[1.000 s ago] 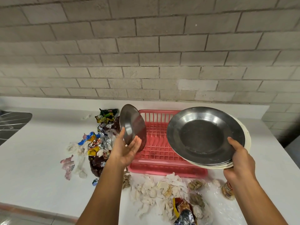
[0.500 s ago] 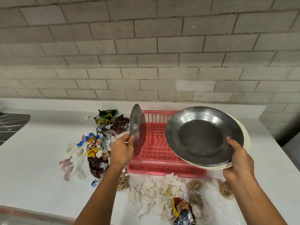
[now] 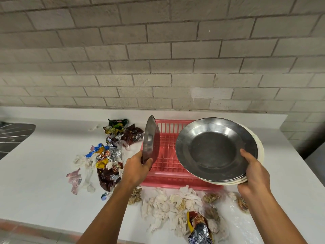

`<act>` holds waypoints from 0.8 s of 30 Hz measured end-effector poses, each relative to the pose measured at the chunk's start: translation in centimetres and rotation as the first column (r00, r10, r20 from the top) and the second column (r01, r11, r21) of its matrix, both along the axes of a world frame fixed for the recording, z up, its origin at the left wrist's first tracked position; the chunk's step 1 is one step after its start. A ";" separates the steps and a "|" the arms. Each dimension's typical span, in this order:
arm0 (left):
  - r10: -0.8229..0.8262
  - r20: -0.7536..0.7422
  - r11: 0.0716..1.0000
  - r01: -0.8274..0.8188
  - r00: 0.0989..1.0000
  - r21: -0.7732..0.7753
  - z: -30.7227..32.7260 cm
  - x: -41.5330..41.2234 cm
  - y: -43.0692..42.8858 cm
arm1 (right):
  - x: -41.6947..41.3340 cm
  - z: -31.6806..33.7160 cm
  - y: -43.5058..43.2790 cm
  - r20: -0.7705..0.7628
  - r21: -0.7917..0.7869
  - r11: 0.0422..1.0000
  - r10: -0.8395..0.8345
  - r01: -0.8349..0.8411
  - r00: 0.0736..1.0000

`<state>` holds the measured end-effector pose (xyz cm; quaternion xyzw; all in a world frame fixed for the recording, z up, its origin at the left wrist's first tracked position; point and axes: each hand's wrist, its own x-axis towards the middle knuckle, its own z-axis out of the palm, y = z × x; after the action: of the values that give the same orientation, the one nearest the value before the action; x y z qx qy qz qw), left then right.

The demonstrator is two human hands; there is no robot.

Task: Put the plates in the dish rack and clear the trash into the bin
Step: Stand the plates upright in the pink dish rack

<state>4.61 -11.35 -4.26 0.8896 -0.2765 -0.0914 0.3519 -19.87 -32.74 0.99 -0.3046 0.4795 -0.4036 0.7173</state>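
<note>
A red plastic dish rack (image 3: 168,164) sits on the white counter against the brick wall. My left hand (image 3: 136,169) grips a small steel plate (image 3: 150,140) by its lower edge, held upright on edge over the rack's left side. My right hand (image 3: 255,173) holds a tilted stack of plates (image 3: 213,148), steel ones on top and white ones beneath, above the rack's right half. Crumpled wrappers (image 3: 109,155) lie left of the rack. Wadded tissues and a foil bag (image 3: 177,206) lie in front of it. No bin is in view.
A white counter (image 3: 44,173) runs left to a steel sink drainboard (image 3: 14,136). The brick wall stands directly behind the rack. The counter's front edge is near the bottom of the view, its right end beyond the stack.
My left hand has turned the small steel plate from facing me to upright on edge and closed on its lower rim, at the rack's left side. The right hand's stack has barely moved.
</note>
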 end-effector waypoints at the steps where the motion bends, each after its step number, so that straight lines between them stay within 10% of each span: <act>1: -0.001 -0.021 1.000 0.001 1.000 -0.014 0.2 0.0 0.0 | 0.0 0.0 0.1 -0.002 -0.001 1.000 0.002 -0.002 1.000; 9: 0.019 -0.100 0.987 -0.035 0.995 -0.157 1.9 -0.2 0.7 | -0.3 -0.6 0.6 -0.032 -0.006 0.999 0.038 -0.038 0.999; 16: 0.002 0.210 0.940 0.070 0.978 -0.333 8.3 -4.4 0.5 | -0.6 -0.4 1.2 -0.036 0.007 0.998 0.066 -0.066 0.997; 24: -0.764 0.336 0.645 0.669 0.551 0.370 10.4 -9.6 -1.3 | -0.7 0.4 2.1 0.000 0.078 0.986 0.146 -0.146 0.989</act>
<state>-4.97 -12.69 6.15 0.7221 -0.6809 -0.0394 0.1157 -20.58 -30.62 1.42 -0.3121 0.4733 -0.3300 0.7548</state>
